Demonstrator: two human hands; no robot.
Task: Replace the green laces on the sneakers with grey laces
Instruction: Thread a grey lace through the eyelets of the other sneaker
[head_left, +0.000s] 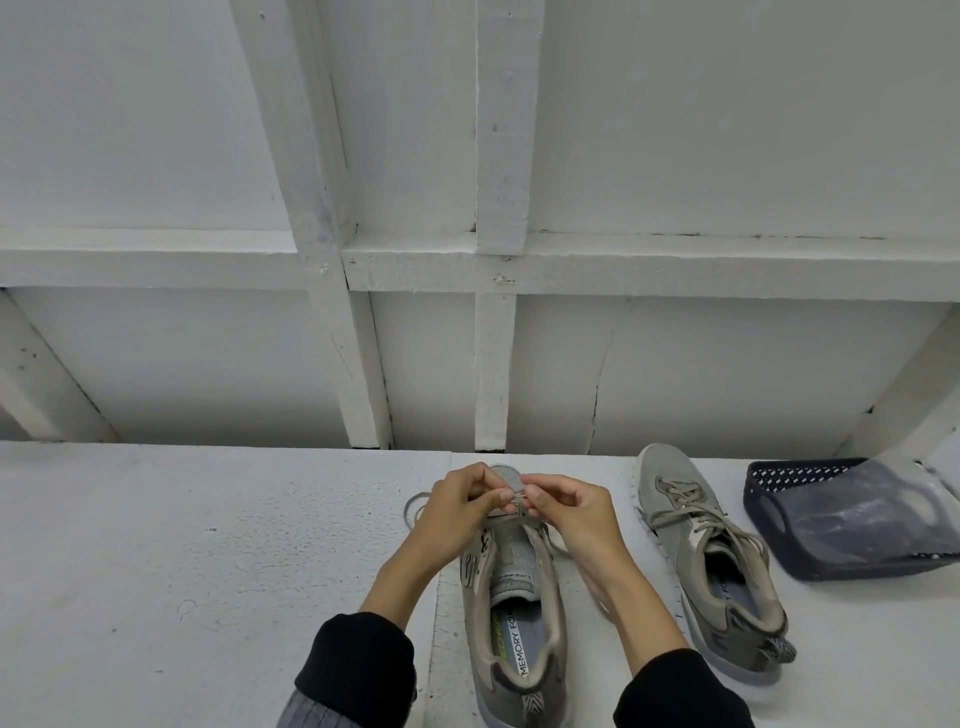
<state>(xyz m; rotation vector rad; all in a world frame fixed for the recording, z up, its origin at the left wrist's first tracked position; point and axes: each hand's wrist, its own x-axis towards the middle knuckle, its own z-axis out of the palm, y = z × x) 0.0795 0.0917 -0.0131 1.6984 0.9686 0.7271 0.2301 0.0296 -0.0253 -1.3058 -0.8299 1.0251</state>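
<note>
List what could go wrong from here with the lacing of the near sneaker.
1. Both hands, left hand and right hand, pinch the lace near the toe of the near sneaker; their fingers hide the eyelets, so one may get skipped.
2. A loose lace loop lies on the table left of the toe; it might snag or pull through unevenly.

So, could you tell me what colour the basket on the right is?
Dark navy blue basket, with clear plastic inside; the head view shows it.

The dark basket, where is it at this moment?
In the head view, the dark basket lies tilted at the far right of the white surface, just right of the laced sneaker.
</note>
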